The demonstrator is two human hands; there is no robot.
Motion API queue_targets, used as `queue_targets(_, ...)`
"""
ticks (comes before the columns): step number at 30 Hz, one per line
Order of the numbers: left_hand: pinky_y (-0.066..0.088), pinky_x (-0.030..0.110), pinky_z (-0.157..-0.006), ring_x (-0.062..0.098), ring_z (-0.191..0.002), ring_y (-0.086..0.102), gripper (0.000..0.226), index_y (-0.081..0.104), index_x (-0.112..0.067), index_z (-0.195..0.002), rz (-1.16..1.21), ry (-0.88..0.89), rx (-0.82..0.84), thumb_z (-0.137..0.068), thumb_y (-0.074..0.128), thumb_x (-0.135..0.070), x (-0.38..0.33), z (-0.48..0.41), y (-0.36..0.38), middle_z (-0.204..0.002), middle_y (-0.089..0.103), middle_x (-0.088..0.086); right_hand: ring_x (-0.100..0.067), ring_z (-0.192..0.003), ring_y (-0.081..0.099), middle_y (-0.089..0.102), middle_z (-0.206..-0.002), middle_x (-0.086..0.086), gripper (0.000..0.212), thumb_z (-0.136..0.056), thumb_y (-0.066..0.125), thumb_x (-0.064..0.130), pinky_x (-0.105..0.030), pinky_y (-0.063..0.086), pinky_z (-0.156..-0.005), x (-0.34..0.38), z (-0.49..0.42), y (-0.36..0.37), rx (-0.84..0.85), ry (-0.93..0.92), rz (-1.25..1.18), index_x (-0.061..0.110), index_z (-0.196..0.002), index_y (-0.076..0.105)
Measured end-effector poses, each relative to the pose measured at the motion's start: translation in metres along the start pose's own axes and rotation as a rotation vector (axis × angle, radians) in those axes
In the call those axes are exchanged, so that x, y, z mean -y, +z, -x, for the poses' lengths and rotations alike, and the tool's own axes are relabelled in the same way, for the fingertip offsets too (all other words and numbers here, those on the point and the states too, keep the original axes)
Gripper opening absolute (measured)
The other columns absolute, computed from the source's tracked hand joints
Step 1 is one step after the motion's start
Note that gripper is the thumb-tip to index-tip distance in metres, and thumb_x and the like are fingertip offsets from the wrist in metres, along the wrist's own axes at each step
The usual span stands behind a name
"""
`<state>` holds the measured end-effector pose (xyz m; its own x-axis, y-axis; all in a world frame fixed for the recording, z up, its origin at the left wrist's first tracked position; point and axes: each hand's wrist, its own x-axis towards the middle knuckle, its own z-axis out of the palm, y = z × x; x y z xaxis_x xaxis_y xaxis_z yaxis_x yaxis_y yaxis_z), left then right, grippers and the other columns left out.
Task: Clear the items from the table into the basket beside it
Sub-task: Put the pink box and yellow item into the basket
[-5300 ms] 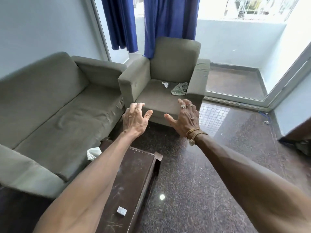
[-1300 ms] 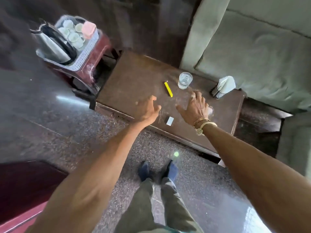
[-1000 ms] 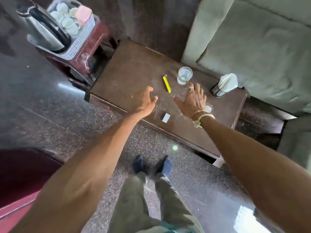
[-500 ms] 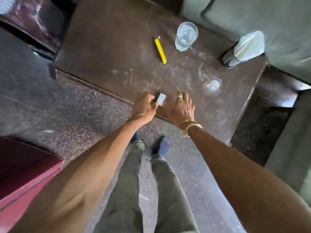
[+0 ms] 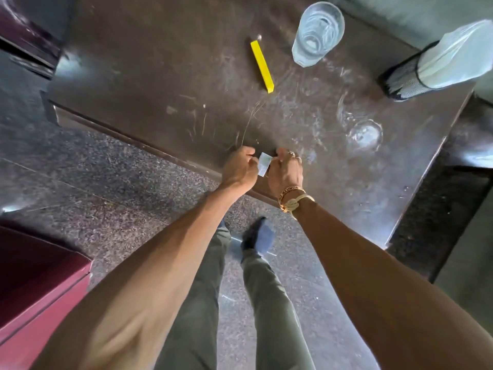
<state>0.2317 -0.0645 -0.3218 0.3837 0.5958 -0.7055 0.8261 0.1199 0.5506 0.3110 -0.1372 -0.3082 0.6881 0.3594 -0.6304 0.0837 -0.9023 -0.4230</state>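
Head view: left hand (image 5: pixel 238 168) and right hand (image 5: pixel 285 172) pinch white block (image 5: pixel 264 164).

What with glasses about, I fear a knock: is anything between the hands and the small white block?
Nothing visible does. The left hand and right hand flank the small white block at the table's near edge, touching it; the yellow stick, tall glass and second glass lie beyond. The basket is out of view.
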Motion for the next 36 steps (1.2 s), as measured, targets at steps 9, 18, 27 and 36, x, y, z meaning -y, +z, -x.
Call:
queue_targets(9,0.057,0.030,-0.071,0.019,-0.087,0.067,0.034,0.069,-0.010,-0.113,0.319,-0.132,0.048,-0.091,0.045,0.001,-0.013,0.026,-0.006,-0.108,0.072,0.011,-0.038,-0.099,0.063,0.070,-0.106,-0.020,0.030,-0.089,0.048,0.007,-0.034,0.048,-0.080,0.028,0.025,-0.020,0.049,0.094,-0.114,0.009,-0.107,0.072)
queue_targets(18,0.050,0.036,-0.084,0.028,-0.096,0.063,0.026,0.061,-0.011,-0.109,0.579,0.050,-0.143,-0.090,0.056,0.007,-0.120,0.098,-0.142,-0.113,0.067,0.018,-0.037,-0.104,0.061,0.069,-0.110,-0.017,0.030,-0.086,0.050,0.006,-0.032,0.046,-0.081,0.175,0.096,-0.126,0.012,-0.160,-0.210,0.010,-0.107,0.071)
queue_targets(27,0.053,0.024,-0.067,0.015,-0.078,0.063,0.026,0.070,-0.004,-0.104,0.531,0.129,-0.431,-0.082,0.063,0.009,-0.107,0.178,-0.285,-0.093,0.072,0.007,-0.029,-0.104,0.056,0.064,-0.110,-0.009,0.034,-0.092,0.046,0.010,-0.025,0.041,-0.086,0.295,0.190,-0.117,0.158,-0.419,-0.050,0.019,-0.115,0.069)
queue_targets(36,0.041,0.005,-0.054,-0.002,-0.061,0.058,0.028,0.074,-0.010,-0.100,0.441,0.153,-0.518,-0.074,0.075,0.000,-0.052,0.186,-0.420,-0.089,0.071,0.001,-0.033,-0.109,0.065,0.067,-0.118,-0.014,0.023,-0.093,0.052,0.009,-0.043,0.053,-0.095,0.400,0.230,-0.045,0.274,-0.430,-0.069,0.024,-0.100,0.067)
